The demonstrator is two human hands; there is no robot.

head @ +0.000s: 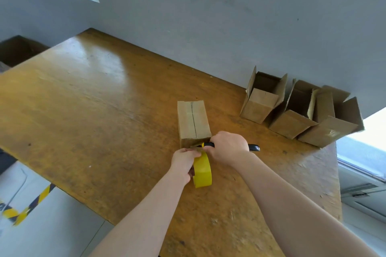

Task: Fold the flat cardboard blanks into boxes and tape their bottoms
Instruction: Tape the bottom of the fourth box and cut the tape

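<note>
A folded cardboard box (193, 119) stands on the wooden table (94, 98) with its closed bottom flaps facing up; clear tape runs along the seam. My left hand (183, 162) grips a yellow tape roll (202, 170) just in front of the box's near edge. My right hand (226, 147) is closed around a black-handled cutter (253, 147), whose yellow tip meets the tape strip at the box's near edge. The blade itself is hidden by my fingers.
Three boxes (259, 100) (294, 115) (332, 125) with open tops stand in a row at the table's far right by the grey wall. A window lies beyond the right edge. Yellow-black floor tape (27, 206) shows at lower left.
</note>
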